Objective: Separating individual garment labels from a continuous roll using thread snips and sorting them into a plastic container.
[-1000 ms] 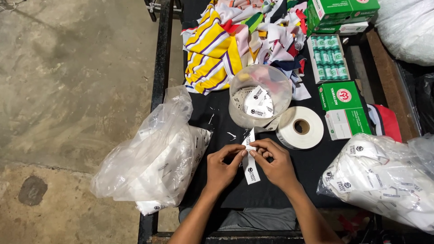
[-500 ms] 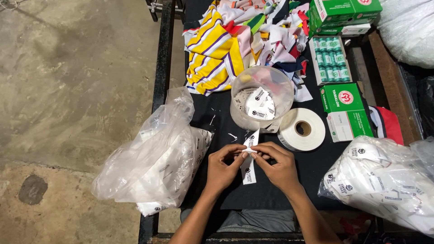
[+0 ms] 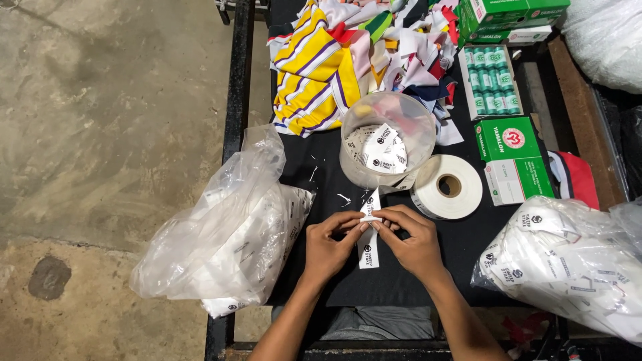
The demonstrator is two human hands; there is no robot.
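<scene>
- A plastic bag (image 3: 224, 247) is seen at the tabletop's left edge.
- A label strip (image 3: 368, 230), judged light and limp, is pinched mid-length by left hand (image 3: 332, 244) and right hand (image 3: 411, 237), near the front edge.
- Best gripped at its fold.
- A tape roll (image 3: 447, 187) lies right.

Looking steeply down from head height, close over the left hand (image 3: 331, 244) and right hand (image 3: 414, 241) at the near edge of the black table (image 3: 468, 251), concrete floor (image 3: 107, 134) filling the left side.
</scene>
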